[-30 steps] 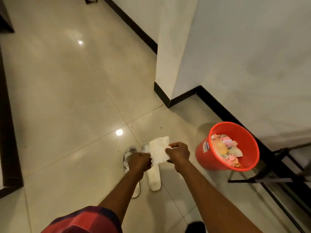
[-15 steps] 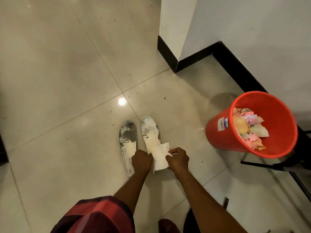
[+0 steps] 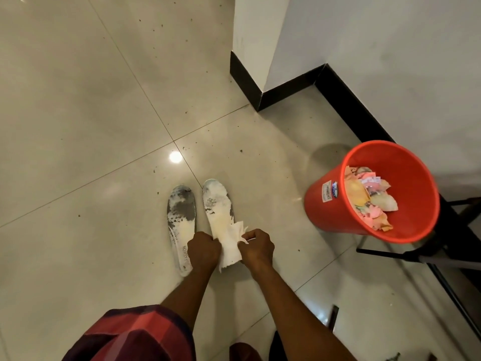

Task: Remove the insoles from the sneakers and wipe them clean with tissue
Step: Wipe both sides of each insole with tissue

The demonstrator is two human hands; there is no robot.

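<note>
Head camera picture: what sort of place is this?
Probably a room or hallway indoors, perhaps a home: glossy tiled floor, white wall with black skirting, orange waste bin.

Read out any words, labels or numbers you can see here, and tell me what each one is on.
"FASHION": printed lengthwise on the left insole, near its heel end, upside down from this view.
Sticker on the red bin: print too small to read.
Paper scraps in the bin: any print too blurred to read.

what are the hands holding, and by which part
One tissue: the left hand grips its left edge, the right hand pinches its right edge.
</note>
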